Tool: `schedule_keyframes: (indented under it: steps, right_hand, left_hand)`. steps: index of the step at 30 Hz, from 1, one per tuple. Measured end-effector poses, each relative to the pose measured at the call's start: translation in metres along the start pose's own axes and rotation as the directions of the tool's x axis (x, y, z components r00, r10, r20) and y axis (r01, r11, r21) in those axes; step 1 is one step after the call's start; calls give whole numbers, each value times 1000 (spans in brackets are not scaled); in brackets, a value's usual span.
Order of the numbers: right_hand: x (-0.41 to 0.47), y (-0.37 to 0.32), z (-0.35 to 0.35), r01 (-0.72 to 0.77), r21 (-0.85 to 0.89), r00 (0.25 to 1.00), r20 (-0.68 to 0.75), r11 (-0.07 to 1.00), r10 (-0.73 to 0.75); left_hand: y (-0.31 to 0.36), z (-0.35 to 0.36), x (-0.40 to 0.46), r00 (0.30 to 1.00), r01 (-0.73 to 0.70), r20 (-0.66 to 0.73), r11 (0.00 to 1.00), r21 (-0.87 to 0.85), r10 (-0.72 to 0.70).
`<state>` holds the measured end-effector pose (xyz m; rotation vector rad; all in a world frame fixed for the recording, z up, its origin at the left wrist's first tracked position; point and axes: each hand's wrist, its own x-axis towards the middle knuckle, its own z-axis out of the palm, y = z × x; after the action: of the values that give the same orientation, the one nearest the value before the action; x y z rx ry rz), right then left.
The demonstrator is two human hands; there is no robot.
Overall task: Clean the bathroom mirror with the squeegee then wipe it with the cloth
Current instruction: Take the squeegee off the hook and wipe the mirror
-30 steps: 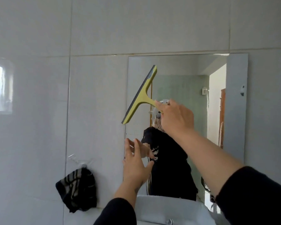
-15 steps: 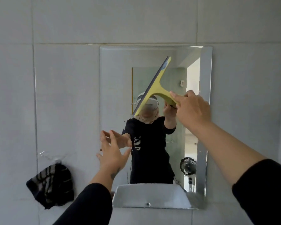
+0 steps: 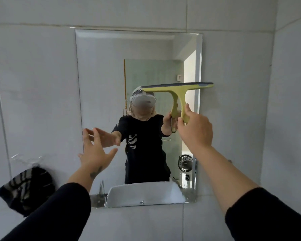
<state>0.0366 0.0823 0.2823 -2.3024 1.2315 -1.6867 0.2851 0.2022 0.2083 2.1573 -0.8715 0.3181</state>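
Observation:
A rectangular mirror (image 3: 101, 70) hangs on the grey tiled wall. My right hand (image 3: 195, 131) grips the handle of a yellow-green squeegee (image 3: 177, 89). Its dark blade lies level across the mirror's right half and reaches past the right edge. My left hand (image 3: 94, 152) is raised near the mirror's lower left edge, fingers spread, holding nothing. A dark striped cloth (image 3: 27, 188) hangs from a clear hook on the wall, left of the mirror and below my left hand.
The mirror reflects a person in black, a white basin (image 3: 144, 193) and a small fan (image 3: 185, 162). Grey wall tiles surround the mirror. A wall corner runs down at the far right (image 3: 274, 101).
The squeegee has turned from a steep tilt to level and moved from the mirror's left side to its right half. The view shifted left to centre the mirror. My left hand stayed open.

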Motion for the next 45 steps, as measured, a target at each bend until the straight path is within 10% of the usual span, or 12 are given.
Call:
schedule_keyframes:
  steps: [19, 26, 35, 45]
  right_hand:
    - [-76, -84, 105, -226, 472, 970, 25, 852, 244]
    - [-93, -119, 103, -84, 409, 996, 56, 909, 67]
    - [-99, -116, 110, 167, 151, 966, 173, 974, -192]
    - [-70, -56, 81, 446, -118, 888, 176, 887, -424]
  left_hand:
    - [-22, -17, -3, 992, -127, 2, 980, 151, 129]
    - [-22, -13, -4, 988, -150, -26, 988, 35, 151]
    - [-27, -52, 12, 896, -222, -417, 967, -123, 152]
    - [-1, -73, 42, 922, -303, -223, 949, 88, 315]
